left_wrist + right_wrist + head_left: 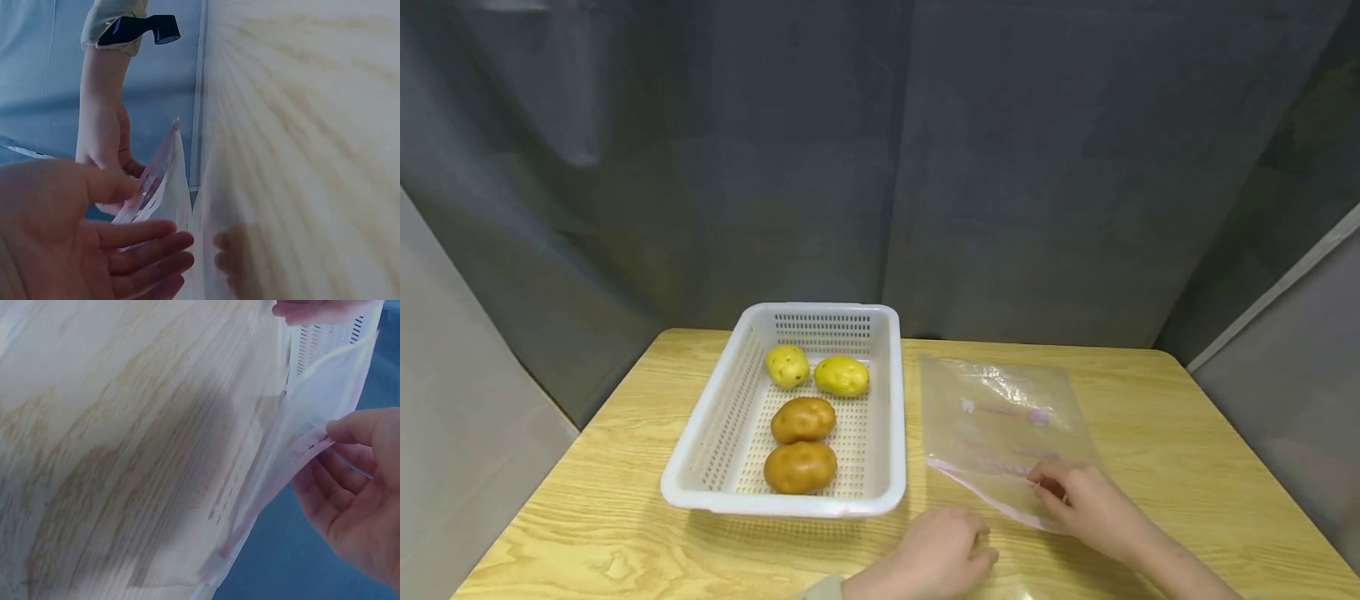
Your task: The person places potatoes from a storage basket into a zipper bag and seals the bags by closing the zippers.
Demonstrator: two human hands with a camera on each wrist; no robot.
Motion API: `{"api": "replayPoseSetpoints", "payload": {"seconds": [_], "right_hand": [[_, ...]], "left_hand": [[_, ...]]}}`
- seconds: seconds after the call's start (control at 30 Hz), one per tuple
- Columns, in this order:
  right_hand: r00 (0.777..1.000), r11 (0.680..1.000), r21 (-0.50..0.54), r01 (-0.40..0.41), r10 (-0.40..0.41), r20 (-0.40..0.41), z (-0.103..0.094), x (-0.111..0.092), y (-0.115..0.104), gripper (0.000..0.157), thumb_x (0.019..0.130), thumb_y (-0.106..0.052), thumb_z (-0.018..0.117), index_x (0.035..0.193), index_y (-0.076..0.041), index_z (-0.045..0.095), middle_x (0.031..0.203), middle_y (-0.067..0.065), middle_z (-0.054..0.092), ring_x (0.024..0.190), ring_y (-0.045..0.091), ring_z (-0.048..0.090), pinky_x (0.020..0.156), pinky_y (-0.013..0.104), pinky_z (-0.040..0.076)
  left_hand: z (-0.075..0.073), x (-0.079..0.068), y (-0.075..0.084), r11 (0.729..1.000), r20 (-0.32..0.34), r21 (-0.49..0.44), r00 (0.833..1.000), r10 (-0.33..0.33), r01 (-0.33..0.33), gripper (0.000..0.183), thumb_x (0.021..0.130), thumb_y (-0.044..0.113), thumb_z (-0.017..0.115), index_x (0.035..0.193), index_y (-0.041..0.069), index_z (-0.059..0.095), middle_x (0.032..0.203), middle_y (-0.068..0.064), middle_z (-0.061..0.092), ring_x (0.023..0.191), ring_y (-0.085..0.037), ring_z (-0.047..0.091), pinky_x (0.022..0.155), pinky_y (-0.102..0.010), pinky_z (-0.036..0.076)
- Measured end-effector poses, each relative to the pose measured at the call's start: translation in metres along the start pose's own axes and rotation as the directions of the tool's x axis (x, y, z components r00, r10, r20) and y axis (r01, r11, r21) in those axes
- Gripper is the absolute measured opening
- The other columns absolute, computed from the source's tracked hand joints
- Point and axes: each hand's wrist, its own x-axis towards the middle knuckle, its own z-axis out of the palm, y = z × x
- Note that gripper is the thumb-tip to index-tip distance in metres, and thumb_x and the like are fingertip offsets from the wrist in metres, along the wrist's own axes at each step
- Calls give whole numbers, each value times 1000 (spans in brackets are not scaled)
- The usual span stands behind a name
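Note:
A clear plastic zip bag [1000,417] with a pink strip along its near edge lies on the wooden table. My right hand [1086,508] pinches that pink edge between thumb and fingers. In the right wrist view the bag's edge [306,450] is lifted off the table at my right hand [362,481]. My left hand [936,554] is just in front of the bag, palm turned toward it. Its fingers look relaxed and hold nothing in the left wrist view, where the left hand [81,231] is near the raised bag edge [172,169].
A white perforated basket [897,400] stands left of the bag. Inside it lie two yellow potatoes [842,377] at the back and two brown potatoes [801,467] nearer the front. Dark cloth [880,167] hangs behind the table [587,517].

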Motion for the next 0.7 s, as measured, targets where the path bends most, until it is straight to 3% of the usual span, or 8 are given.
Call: {"api": "replayPoseSetpoints", "payload": {"seconds": [0.13,0.33,0.53,0.7], "right_hand": [[999,1000,19,-8,9,-41,-1,0,-3,7,84,-9,61,85,-14,64,71,-12,60,64,-7,51,54,17,46],[995,997,47,-56,60,-85,-2,0,-11,4,84,-11,62,85,-14,63,71,-11,62,63,-5,53,54,18,46],[990,994,77,-80,88,-107,-3,0,-17,5,83,-10,63,87,-13,64,73,-9,64,64,-4,56,55,18,47],[987,995,67,-77,86,-138,-3,1,-20,9,80,-8,66,86,-14,64,71,-10,63,62,-5,53,55,18,47]], "left_hand": [[2,5,3,995,-44,-61,996,-78,76,28,86,37,54,97,15,68,89,9,66,79,-3,60,64,-17,45],[3,10,8,971,-115,-161,974,-195,175,33,86,41,52,98,14,68,80,11,66,72,-3,60,57,-19,44],[2,15,8,927,-104,-329,968,-228,182,43,89,49,45,91,12,67,74,11,66,61,3,57,56,-16,44],[4,22,6,907,-165,-384,954,-252,173,37,89,47,47,79,16,66,64,14,60,54,6,48,53,-13,39]]}}
